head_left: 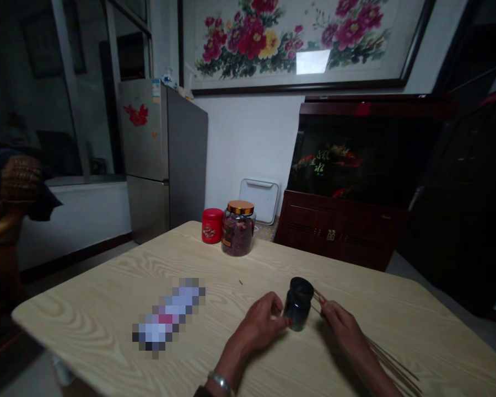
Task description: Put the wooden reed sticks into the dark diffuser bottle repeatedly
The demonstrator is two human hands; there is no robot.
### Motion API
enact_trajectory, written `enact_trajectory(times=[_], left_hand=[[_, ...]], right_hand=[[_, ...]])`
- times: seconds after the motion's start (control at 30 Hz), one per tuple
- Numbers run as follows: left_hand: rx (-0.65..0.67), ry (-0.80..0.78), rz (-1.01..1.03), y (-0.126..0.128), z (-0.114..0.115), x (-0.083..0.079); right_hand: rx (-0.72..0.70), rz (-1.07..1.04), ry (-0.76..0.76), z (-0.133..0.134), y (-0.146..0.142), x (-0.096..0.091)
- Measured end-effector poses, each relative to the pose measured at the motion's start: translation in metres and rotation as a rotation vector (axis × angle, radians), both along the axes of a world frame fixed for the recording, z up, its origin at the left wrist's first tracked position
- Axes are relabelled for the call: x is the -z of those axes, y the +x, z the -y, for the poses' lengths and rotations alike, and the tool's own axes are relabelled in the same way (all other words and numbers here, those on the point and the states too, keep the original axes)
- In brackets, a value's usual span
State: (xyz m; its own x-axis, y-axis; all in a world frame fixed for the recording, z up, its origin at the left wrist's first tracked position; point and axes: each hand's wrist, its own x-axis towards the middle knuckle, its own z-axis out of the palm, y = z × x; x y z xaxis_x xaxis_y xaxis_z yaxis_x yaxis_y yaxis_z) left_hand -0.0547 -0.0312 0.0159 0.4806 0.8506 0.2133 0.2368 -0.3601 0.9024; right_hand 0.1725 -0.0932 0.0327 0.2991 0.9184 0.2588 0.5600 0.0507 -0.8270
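Observation:
A small dark glass jar [298, 304] with a black rim stands on the light wooden table [107, 286], near the front edge. My left hand [261, 321] curls around the jar's left side, fingertips touching it. My right hand [339, 325] is just right of the jar, fingers closed on a bundle of thin sticks [391, 361]. The sticks' tips reach the jar's rim and their long ends trail back to the lower right over the table.
A glass jar of dried petals with a gold lid [238, 228] and a red tin [212, 225] stand at the table's far edge. A blurred-out flat item [168, 318] lies left of my hands. Behind are a fridge [162, 157], a fish tank [351, 154] on a dark cabinet, and a chair [8, 220] at left.

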Motion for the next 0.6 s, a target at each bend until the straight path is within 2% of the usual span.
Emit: enact_trajectory(times=[0.07,0.13,0.2,0.27,0.37,0.43,0.53,0.6], left_hand=[[-0.072,0.008,-0.005,-0.006,0.003,-0.011],[-0.054,-0.033,0.084,-0.008,0.003,-0.032],[0.095,-0.16,0.222,-0.008,0.0,-0.064],[0.3,-0.264,0.388,-0.008,-0.003,-0.102],[0.627,-0.357,0.541,-0.009,-0.006,-0.159],[0.756,-0.399,0.593,-0.01,-0.007,-0.187],[0.849,-0.472,0.635,-0.009,-0.008,-0.21],[0.882,-0.526,0.646,-0.007,-0.009,-0.209]], right_hand=[[-0.034,-0.071,-0.078,0.007,0.008,-0.005],[-0.088,-0.239,-0.122,0.012,0.011,-0.025],[-0.228,-0.455,-0.107,0.014,0.012,-0.059],[-0.48,-0.618,-0.094,0.015,0.013,-0.099],[-0.755,-0.745,-0.055,0.016,0.017,-0.153],[-0.871,-0.772,-0.02,0.016,0.02,-0.179],[-0.999,-0.771,0.002,0.014,0.021,-0.199],[-1.06,-0.771,-0.001,0.012,0.02,-0.2]])
